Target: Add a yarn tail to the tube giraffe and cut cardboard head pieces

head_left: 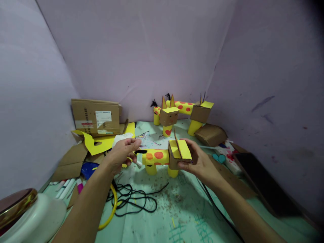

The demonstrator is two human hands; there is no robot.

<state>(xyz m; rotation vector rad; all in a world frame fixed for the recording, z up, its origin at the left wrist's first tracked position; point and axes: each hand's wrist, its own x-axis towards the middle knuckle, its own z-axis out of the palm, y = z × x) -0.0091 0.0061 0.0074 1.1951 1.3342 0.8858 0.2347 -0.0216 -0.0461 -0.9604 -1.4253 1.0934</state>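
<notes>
A yellow paper-roll animal (155,157) with orange spots stands on short yellow legs in the middle. Its brown cardboard box head (180,152) has a yellow top and a thin cardboard ear standing up. My right hand (197,160) is closed around that head from the right. My left hand (123,152) is pinched at the animal's tail end, on a black strand and something white I cannot make out.
Two finished spotted animals (169,116) (199,113) stand at the back. Flattened cardboard boxes (96,116) and yellow paper scraps (100,143) lie left. Black cable (131,199), a yellow ring (112,211), markers (68,187), a white jar (30,216) and a dark tablet (260,184) surround the green mat (164,216).
</notes>
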